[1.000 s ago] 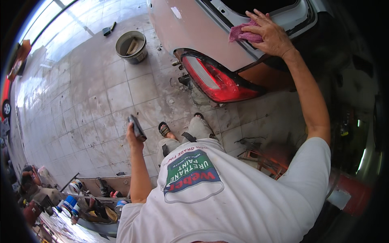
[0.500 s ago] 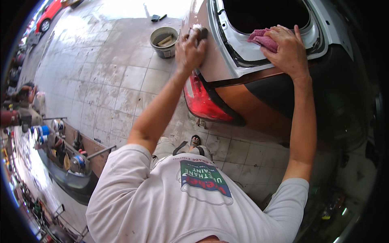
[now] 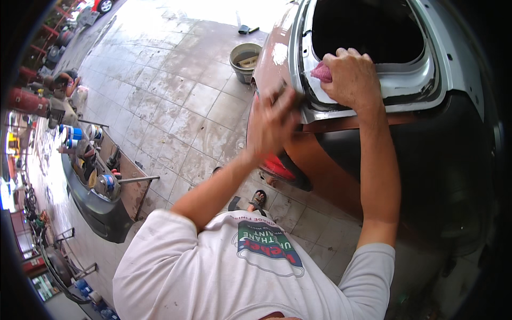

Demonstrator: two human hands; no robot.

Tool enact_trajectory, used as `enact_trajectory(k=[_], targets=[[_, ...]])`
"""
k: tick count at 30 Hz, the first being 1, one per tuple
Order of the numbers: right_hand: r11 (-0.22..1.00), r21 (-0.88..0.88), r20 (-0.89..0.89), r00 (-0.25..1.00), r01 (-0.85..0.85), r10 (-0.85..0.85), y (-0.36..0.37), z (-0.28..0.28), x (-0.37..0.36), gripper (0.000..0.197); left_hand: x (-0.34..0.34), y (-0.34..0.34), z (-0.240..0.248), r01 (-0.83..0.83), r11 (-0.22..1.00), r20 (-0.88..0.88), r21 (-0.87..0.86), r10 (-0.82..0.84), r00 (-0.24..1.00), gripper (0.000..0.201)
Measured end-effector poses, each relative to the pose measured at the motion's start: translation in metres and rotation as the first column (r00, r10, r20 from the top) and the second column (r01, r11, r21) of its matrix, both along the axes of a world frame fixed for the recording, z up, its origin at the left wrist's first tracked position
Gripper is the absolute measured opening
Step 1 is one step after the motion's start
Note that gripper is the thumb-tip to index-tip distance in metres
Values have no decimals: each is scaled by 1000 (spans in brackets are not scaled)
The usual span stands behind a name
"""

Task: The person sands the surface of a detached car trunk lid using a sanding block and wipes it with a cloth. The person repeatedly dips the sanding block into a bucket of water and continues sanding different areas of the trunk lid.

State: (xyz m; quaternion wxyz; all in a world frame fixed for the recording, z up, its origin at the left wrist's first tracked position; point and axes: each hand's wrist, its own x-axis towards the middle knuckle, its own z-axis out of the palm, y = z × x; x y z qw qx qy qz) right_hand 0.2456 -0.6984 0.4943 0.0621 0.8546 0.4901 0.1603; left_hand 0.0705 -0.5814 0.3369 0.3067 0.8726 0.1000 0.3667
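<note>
My right hand (image 3: pixel 353 76) is closed round a bunched pink cloth (image 3: pixel 321 72), at the pale rim of the window opening (image 3: pixel 368 32) of a car body. Most of the cloth is hidden inside the fingers. Smeared by motion, my left hand (image 3: pixel 273 121) is in front of the car's rear corner, above the red tail light (image 3: pixel 277 166). A dark blur shows around its fingertips, and I cannot make out whether it holds something. A white patch (image 3: pixel 279 53) marks the brown body panel (image 3: pixel 274 36) beyond that hand.
A bucket (image 3: pixel 245 60) with a block-like piece inside stands on the tiled floor (image 3: pixel 176 106) left of the car. At the left, a stand with paint cans (image 3: pixel 106 184) has a dark bumper (image 3: pixel 98 213) along it. Farther back, another person (image 3: pixel 65 82) is low down.
My left hand has come off the brown panel and moved toward me and right, uncovering the white patch. My right hand has shifted left with the cloth. The whole view has also shifted.
</note>
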Motion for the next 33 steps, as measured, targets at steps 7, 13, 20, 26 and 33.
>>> enact_trajectory(k=[7,13,20,26,33], targets=[[985,25,4,985,-170,170,35,14,-22,33,67,115,-12,-280,957,-69,-78,275,959,38],[994,-92,15,999,51,-50,10,12,-22,41,-14,-36,-1,-147,982,-29,-119,145,989,62],[988,-156,-25,1000,9,-13,26,11,-30,45,34,62,24,-404,818,-421,-410,223,879,51],[981,-162,1,994,109,-110,11,18,-19,46,-8,-49,-11,-159,961,-106,-227,138,985,71],[988,-155,-21,1000,12,-16,24,13,-20,43,50,67,25,-330,793,-380,-512,135,915,56]])
